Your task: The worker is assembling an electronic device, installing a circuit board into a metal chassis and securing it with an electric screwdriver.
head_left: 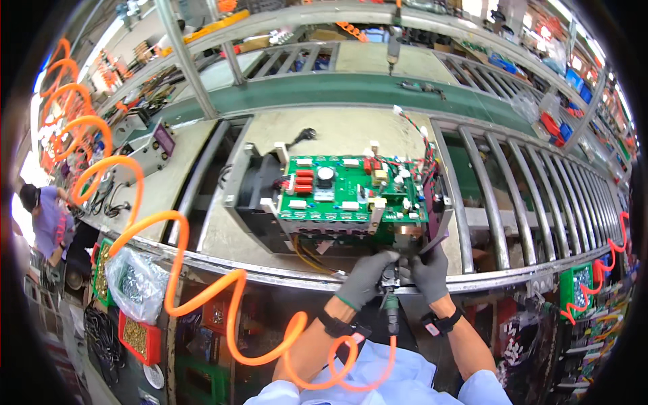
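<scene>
Machine [337,236]: on the counter [219,226], top uncovered, apparently part-built.
Black fan [264,182]: mounted, left end.
Yellow wires [307,255]: hanging loose, seemingly unfinished.
Green board [345,189]: seated on top, red and white parts.
Left hand [368,278]: gloved, fingers bent against the air tool [390,307].
Right hand [430,273]: gloved, fingers curled; grip hidden.
End panel [442,219]: upright, purple-edged.

The left hand [364,278] and right hand [430,273] partly hide the dark tool [391,300] between them.

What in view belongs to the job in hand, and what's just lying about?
Apparently in the job:
circuit board
air tool between left hand and right hand
orange hose

Apparently lying about:
plastic bag
black cables
far tool
</scene>
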The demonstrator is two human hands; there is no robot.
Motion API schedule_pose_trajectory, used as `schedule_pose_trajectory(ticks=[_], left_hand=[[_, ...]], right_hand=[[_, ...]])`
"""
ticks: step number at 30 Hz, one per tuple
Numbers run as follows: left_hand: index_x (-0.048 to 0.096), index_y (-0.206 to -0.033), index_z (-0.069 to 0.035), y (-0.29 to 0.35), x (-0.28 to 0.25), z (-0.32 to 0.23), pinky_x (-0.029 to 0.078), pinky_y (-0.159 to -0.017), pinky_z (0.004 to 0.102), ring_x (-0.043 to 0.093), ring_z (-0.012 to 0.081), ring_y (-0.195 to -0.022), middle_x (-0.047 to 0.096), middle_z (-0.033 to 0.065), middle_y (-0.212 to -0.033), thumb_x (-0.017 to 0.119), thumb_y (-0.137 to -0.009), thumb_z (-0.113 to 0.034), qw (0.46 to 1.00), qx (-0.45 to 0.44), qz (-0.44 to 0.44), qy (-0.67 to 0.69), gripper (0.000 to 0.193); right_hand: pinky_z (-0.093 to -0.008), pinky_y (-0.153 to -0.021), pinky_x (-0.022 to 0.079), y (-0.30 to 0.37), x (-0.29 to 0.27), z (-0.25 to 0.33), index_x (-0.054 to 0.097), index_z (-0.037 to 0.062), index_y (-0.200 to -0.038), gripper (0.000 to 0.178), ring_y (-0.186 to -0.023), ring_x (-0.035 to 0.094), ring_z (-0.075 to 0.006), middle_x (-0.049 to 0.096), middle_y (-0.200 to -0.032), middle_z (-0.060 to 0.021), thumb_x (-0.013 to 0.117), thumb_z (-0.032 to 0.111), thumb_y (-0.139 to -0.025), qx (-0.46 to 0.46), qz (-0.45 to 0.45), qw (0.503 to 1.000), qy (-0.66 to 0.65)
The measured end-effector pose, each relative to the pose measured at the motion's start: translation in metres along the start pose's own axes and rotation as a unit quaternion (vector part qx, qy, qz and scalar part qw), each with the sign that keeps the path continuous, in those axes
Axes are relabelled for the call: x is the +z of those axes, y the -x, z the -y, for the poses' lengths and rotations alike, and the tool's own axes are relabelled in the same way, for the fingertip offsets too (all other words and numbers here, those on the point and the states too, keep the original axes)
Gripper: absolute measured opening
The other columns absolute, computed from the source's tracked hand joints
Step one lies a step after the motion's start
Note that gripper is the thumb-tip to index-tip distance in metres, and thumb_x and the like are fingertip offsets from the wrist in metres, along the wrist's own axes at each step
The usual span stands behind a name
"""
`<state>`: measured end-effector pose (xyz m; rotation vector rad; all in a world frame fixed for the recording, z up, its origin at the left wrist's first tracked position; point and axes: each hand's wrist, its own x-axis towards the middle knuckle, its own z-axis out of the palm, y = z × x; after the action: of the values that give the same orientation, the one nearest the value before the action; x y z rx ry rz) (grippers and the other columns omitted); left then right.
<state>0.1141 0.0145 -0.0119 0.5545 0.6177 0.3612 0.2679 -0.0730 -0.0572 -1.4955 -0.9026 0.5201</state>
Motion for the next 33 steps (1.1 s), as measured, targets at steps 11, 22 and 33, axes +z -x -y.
schedule_pose_trajectory(ticks=[11, 22, 33], left_hand=[[0.051, -0.112, -0.002, 0.102, -0.032, 0.002, 0.059, -0.061, 0.0316, 0.069, 0.0192, -0.068, 0.067, 0.0106, -0.087, 0.073, -0.085, -0.029, 0.991, -0.007, 0.116, -0.067, 0.044], [0.056, -0.115, 0.003, 0.326, -0.17, 0.022, 0.055, -0.068, 0.0265, 0.066, 0.0168, -0.075, 0.066, 0.01, -0.091, 0.066, -0.089, -0.034, 0.979, -0.071, -0.189, -0.005, 0.046], [0.06, -0.093, -0.007, 0.282, -0.269, -0.039, 0.055, -0.075, 0.029, 0.06, 0.0165, -0.085, 0.058, 0.0048, -0.091, 0.069, -0.091, -0.015, 0.798, 0.211, -0.076, 0.559, 0.012]], right_hand=[[-0.0353, -0.105, 0.045, -0.005, -0.008, -0.026, 0.048, -0.0076, -0.139, 0.059, -0.124, 0.059, -0.0269, 0.06, -0.132, -0.0192, 0.058, -0.012, -0.081, -0.029, -0.012, 0.997, 0.064], [-0.0368, -0.098, 0.046, -0.01, -0.084, -0.007, 0.055, -0.0002, -0.135, 0.051, -0.117, 0.062, -0.0303, 0.065, -0.125, -0.0183, 0.065, 0.002, -0.085, -0.055, -0.06, 0.937, 0.34], [-0.041, -0.102, 0.042, -0.039, -0.374, -0.111, 0.046, 0.0016, -0.145, 0.062, -0.125, 0.055, -0.0326, 0.059, -0.134, -0.0197, 0.069, 0.02, -0.091, 0.044, -0.142, 0.806, 0.573]])
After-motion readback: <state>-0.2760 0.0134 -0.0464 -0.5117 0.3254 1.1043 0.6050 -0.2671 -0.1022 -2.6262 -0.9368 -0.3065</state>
